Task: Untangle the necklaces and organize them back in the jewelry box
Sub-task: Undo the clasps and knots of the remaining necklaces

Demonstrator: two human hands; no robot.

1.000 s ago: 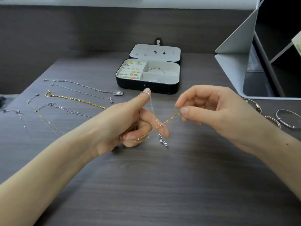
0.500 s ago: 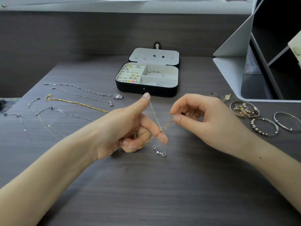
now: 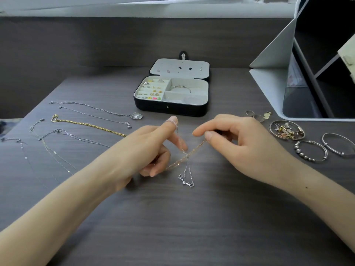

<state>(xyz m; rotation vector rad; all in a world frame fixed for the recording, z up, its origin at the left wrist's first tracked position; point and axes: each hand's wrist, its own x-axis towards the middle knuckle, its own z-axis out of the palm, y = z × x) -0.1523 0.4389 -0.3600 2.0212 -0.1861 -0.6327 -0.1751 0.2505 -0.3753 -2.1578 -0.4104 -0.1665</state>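
Observation:
Two thin chains cross above the desk in front of me. A gold chain [image 3: 194,150] runs taut between my hands. A silver chain [image 3: 187,166] loops over my raised left thumb and hangs down to an antler-shaped pendant [image 3: 186,181]. My left hand [image 3: 146,150] grips the gold chain's lower end in its curled fingers. My right hand [image 3: 236,144] pinches the gold chain's upper end between thumb and forefinger. The open black jewelry box [image 3: 171,109] stands behind, with rings, earrings and a bangle in its pale compartments.
Several untangled necklaces [image 3: 88,124] lie in rows at the left of the dark wooden desk [image 3: 172,227]. At the right sit a small dish of charms [image 3: 287,130], a beaded bracelet [image 3: 310,150], a silver bangle [image 3: 338,144] and a white organiser [image 3: 272,89].
My hands have drawn slightly apart and the silver pendant hangs lower. The view has tilted down, bringing the dish and bracelets at the right into sight.

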